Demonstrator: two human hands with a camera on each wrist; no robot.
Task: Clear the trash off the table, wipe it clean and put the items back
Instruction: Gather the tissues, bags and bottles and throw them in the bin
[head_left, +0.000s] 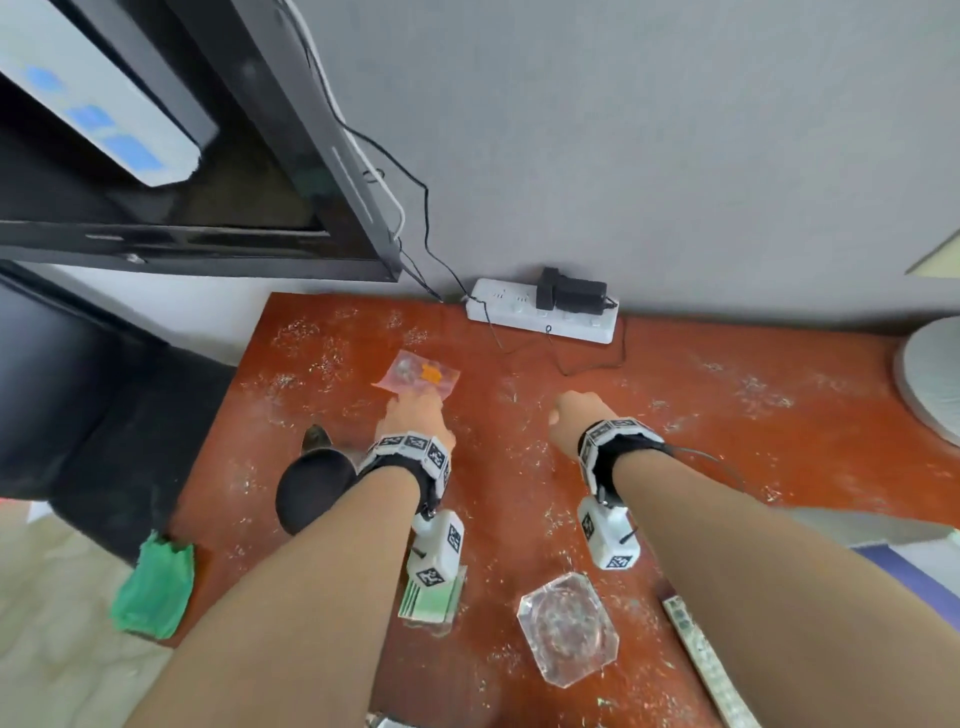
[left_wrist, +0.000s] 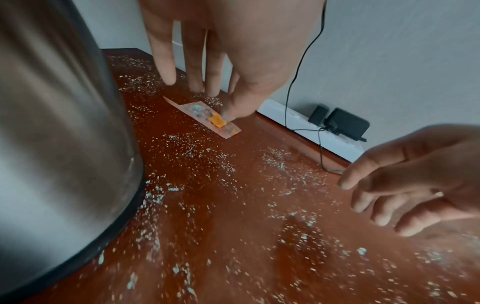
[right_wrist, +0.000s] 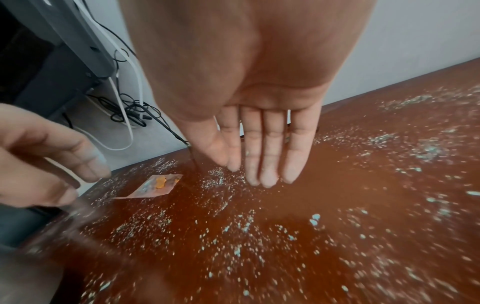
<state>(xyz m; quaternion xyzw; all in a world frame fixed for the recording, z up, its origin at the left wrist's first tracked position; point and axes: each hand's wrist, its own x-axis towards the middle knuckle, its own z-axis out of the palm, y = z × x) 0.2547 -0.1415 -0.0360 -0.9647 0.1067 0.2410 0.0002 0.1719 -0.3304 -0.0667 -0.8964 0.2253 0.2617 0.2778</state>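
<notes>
Forearms: two bare arms fill the lower frame of the head view, each wearing a black wrist strap with white marker cubes.
Green cloth (head_left: 154, 592): crumpled, hanging at the lower-left corner of the table.
Steel kettle (left_wrist: 59, 131): brushed metal with a black base, standing at the left; in the head view only its dark lid shows beside the left forearm.
Left hand (head_left: 415, 413): fingers (left_wrist: 193, 67) extended downward and slightly spread, tips just over the near edge of the wrapper; whether they touch it I cannot tell; nothing gripped.
Pink plastic wrapper (head_left: 418, 376): flat, translucent, rectangular, with an orange scrap and clear bits inside; it lies centre-left, toward the table's far edge.
Red-brown wooden table (head_left: 727, 441): glossy, strewn all over with pale crumbs (right_wrist: 233, 226).
Clear glass ashtray (head_left: 569, 626): octagonal, lower centre.
Right hand (head_left: 579, 418): held above the table, fingers (right_wrist: 270, 148) nearly straight and together, empty.
White power strip (head_left: 543, 312): against the grey wall, upper centre, black adapter plugged in.
</notes>
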